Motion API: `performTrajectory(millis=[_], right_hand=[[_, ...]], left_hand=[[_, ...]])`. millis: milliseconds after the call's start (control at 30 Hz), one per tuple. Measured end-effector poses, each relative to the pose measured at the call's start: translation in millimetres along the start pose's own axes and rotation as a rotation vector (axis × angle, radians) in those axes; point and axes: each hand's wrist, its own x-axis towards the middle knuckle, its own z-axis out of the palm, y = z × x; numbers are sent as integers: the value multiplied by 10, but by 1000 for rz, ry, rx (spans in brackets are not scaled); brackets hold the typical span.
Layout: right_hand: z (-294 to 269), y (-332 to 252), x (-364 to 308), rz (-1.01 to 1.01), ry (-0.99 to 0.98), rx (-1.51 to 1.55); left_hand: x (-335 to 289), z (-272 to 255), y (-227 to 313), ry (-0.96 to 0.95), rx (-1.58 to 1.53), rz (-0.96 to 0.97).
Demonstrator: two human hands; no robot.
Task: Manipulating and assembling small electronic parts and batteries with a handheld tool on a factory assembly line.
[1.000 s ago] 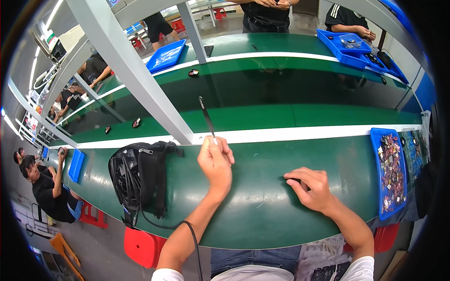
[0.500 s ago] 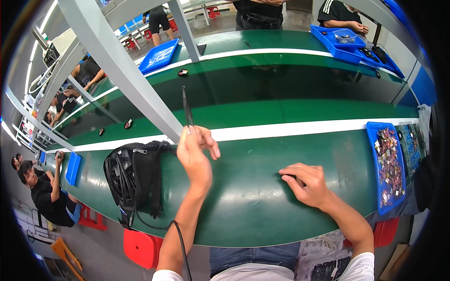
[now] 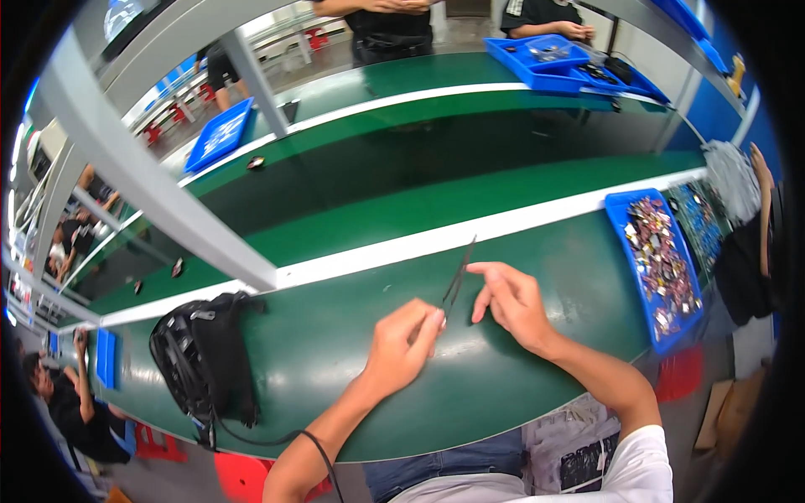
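Observation:
Dark, slender tweezers (image 3: 456, 285) slant up and to the right over the green worktable (image 3: 323, 339). Their lower end is pinched between the thumb and fingers of my left hand (image 3: 399, 345). Just right of the tweezers is my right hand (image 3: 518, 308), its index finger stretched toward their upper part and its thumb apart below. I cannot tell whether that fingertip touches them. Nothing shows in the right hand. A black bag (image 3: 205, 356) stands left of my left forearm, with a cable running from it across that forearm.
A blue tray (image 3: 616, 201) heaped with small parts lies at the right, beside circuit boards (image 3: 703, 220). Beyond the white ledge (image 3: 377, 245) runs a dark green belt (image 3: 402, 159). A grey post (image 3: 159, 193) rises at left. Co-workers sit or stand around.
My left hand has come down and right, tilting the tweezers from upright to slanted. My right hand has moved up beside them, its fingers spreading from a pinch. The whole view has swung right.

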Motion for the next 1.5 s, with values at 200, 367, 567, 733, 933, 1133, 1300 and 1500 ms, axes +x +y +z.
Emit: performTrajectory(millis=[200,367,567,733,933,1133,1300,1500], right_hand=[[33,-8,-6,12,-51,14],[3,60,-16,-99,-36,79],[63,75,-50,-251,-84,-7],[81,60,-43,-338,-148,-250],[78,65,-63,-348,-146,-369],[96,53,-54,-348,-160,-408],[91,85,-54,-358,-178,-386],[103,153,-43,-426,-90,-358]], left_hand=[[-61,102,-32,-57,555,440],[-50,82,-8,-60,296,205],[-52,54,-38,-69,118,19],[-60,64,-26,1,187,55],[-66,114,-65,119,303,178],[-63,89,-92,166,321,209],[-47,91,-106,142,338,230],[-43,91,-132,110,365,277]])
